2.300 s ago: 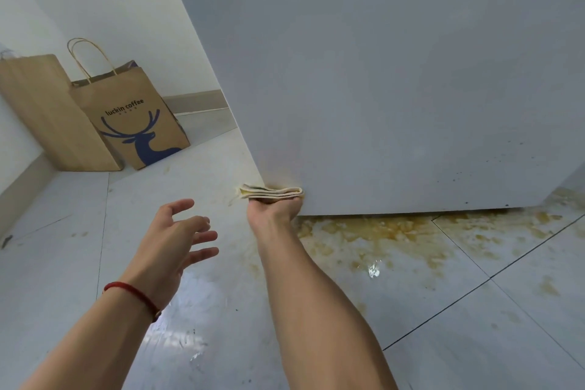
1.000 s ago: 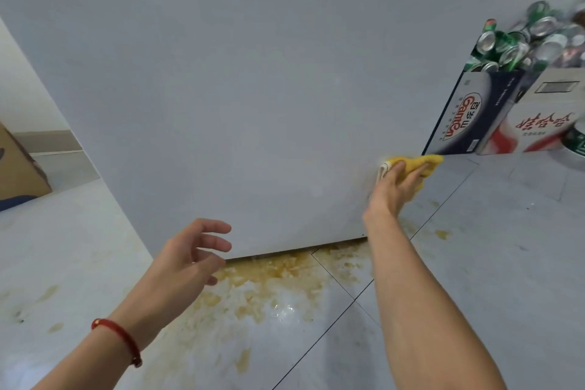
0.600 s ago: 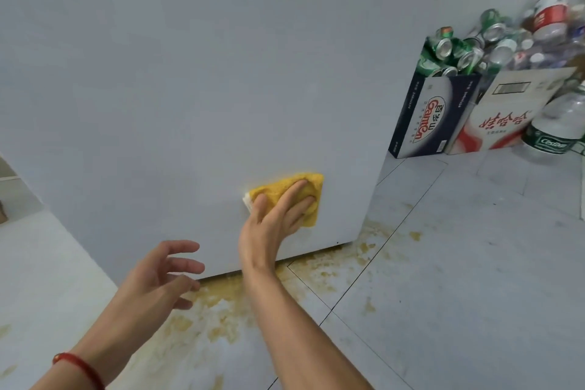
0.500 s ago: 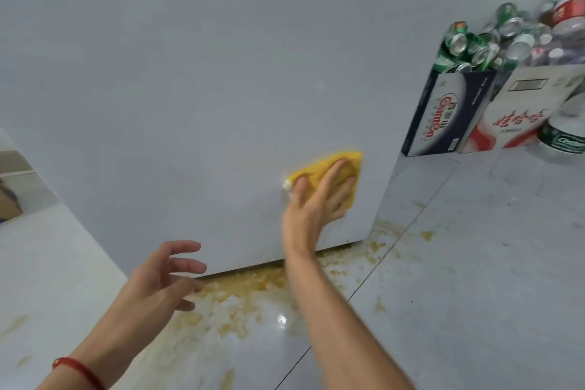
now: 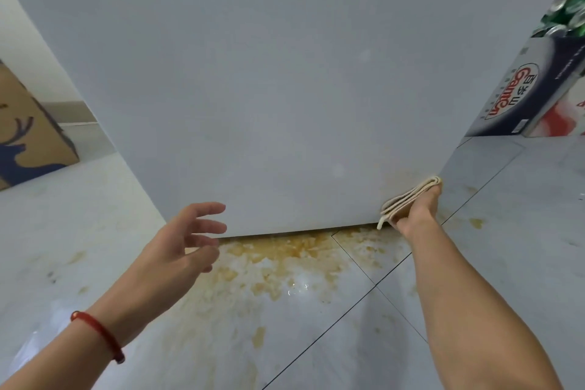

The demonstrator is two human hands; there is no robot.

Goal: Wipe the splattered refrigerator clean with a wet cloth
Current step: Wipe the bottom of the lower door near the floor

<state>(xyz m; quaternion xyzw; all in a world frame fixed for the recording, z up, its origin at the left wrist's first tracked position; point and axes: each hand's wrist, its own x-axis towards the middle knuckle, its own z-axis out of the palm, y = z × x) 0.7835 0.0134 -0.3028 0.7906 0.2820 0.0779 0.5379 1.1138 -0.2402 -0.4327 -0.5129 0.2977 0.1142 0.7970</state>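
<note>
Now at the 4 o'clock bottom corner of the refrigerator (image 5: 285, 89), down from the mid-panel position half a second ago: right hand (image 5: 418, 215) grip clamped on folded cloth (image 5: 408, 198), faint yellow smear just above, left hand (image 5: 186, 237) spread, holding nothing, lower edge nearly finished.

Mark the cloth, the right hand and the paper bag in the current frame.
cloth (image 5: 408, 198): head view, on the folded layered edge against the refrigerator's lower corner.
right hand (image 5: 419, 210): head view, on the back of the hand behind the cloth.
paper bag (image 5: 34, 136): head view, on its brown printed face.
</note>
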